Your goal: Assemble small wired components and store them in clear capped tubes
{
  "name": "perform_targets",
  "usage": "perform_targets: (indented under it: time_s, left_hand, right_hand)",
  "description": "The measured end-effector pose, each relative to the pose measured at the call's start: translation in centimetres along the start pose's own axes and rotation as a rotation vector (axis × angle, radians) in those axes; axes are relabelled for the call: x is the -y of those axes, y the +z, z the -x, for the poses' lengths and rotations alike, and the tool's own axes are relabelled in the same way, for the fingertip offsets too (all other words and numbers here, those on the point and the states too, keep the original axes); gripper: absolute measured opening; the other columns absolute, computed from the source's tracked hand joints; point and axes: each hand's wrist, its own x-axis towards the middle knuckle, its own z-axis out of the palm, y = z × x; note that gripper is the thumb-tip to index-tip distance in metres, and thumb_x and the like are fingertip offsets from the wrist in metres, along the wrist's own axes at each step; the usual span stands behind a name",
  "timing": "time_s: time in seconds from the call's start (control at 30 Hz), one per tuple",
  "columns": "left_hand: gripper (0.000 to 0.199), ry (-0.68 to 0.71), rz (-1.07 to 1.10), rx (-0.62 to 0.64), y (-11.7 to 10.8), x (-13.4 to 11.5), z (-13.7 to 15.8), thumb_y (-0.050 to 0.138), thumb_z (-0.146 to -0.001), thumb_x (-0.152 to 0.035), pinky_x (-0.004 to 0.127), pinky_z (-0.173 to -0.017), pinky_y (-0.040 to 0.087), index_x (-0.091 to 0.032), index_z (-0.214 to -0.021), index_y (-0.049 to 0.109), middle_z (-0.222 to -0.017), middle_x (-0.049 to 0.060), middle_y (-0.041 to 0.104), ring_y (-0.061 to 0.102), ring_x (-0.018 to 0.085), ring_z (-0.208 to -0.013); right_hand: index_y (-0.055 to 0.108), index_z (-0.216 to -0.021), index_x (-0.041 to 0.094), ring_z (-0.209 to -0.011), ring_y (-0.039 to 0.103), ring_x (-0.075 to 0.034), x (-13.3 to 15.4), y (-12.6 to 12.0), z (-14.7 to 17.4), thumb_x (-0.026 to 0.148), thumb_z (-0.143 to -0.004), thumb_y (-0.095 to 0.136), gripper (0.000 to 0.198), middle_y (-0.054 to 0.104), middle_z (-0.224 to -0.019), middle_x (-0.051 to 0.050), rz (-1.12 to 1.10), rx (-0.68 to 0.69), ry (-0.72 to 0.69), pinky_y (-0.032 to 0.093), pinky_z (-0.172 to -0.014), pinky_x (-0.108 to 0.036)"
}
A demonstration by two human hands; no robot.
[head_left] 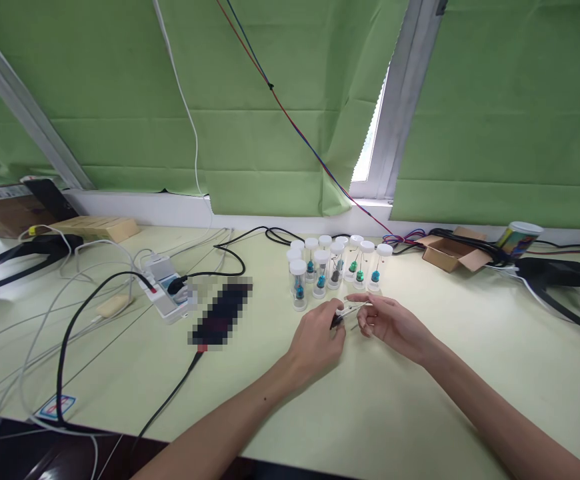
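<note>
Low over the table, in front of a group of tubes, my two hands are close together. Between the thumb and fingers of my left hand (319,337) is a small black piece (337,321) with a thin metallic rod pointing right. The fingertips of my right hand (393,321) are curled against the far end of that rod, thumb and index finger close together. The piece's exact kind is too small to make out. Just beyond stand several clear tubes (298,285) with white caps, each holding a blue, green or dark piece with a thin stem.
Left of my hands lies a pixelated dark phone-like item (223,313) on a cable, beside a white power strip (167,290). Tangled cables cover the left side. An open cardboard box (454,252), a can (519,239) and black straps (560,283) are at right.
</note>
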Motion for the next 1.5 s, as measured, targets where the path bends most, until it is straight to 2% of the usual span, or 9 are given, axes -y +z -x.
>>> perform_targets:
  time_s: [0.53, 0.77, 1.03, 1.27, 1.5]
  left_hand:
    - [0.02, 0.023, -0.001, 0.017, -0.15, -0.22, 0.0, 0.044, -0.077, -0.012, 0.026, -0.059, 0.035, -0.02, -0.093, 0.052, -0.076, 0.001, 0.055, 0.046, 0.014, -0.062]
    - [0.02, 0.042, 0.0, 0.02, 0.0, -0.09, 0.03, 0.044, -0.077, -0.012, 0.025, -0.059, 0.035, -0.02, -0.095, 0.05, -0.076, 0.001, 0.054, 0.047, 0.014, -0.064]
    - [0.021, 0.056, -0.001, 0.021, 0.17, -0.02, 0.27, 0.044, -0.078, -0.012, 0.025, -0.06, 0.036, -0.02, -0.095, 0.05, -0.076, 0.0, 0.055, 0.049, 0.014, -0.064]
    - [0.019, 0.047, 0.004, 0.022, 0.11, 0.02, 0.24, 0.044, -0.079, -0.013, 0.025, -0.059, 0.036, -0.021, -0.094, 0.052, -0.074, 0.0, 0.054, 0.049, 0.014, -0.063]
    - [0.021, 0.069, 0.01, 0.034, 0.01, 0.05, 0.21, 0.045, -0.079, -0.013, 0.025, -0.06, 0.036, -0.02, -0.096, 0.055, -0.073, 0.0, 0.055, 0.05, 0.015, -0.064]
  right_hand:
    - [0.068, -0.108, 0.017, -0.06, 0.052, -0.012, -0.48, 0.28, 0.0, 0.044, -0.084, 0.062, 0.036, 0.06, -0.068, -0.003, 0.017, -0.001, 0.005, 0.044, -0.062, -0.027]
    - [0.068, -0.107, 0.017, -0.059, 0.052, -0.011, -0.38, 0.53, 0.13, 0.04, -0.085, 0.063, 0.032, 0.06, -0.065, -0.001, 0.042, 0.0, -0.013, 0.043, -0.062, -0.026]
    - [0.068, -0.093, 0.016, -0.056, 0.053, -0.01, -0.33, 0.45, 0.08, 0.039, -0.084, 0.065, 0.024, 0.06, -0.062, -0.001, 0.082, -0.002, -0.031, 0.04, -0.057, -0.024]
    - [0.068, -0.1, 0.015, -0.055, 0.052, -0.009, -0.51, 0.02, -0.08, 0.035, -0.086, 0.063, 0.024, 0.062, -0.062, -0.001, 0.148, 0.031, -0.065, 0.039, -0.055, -0.024]
    - [0.068, -0.098, 0.015, -0.052, 0.05, -0.009, -0.44, -0.1, -0.13, 0.035, -0.086, 0.063, 0.024, 0.064, -0.062, -0.002, 0.217, 0.04, -0.079, 0.038, -0.052, -0.024]
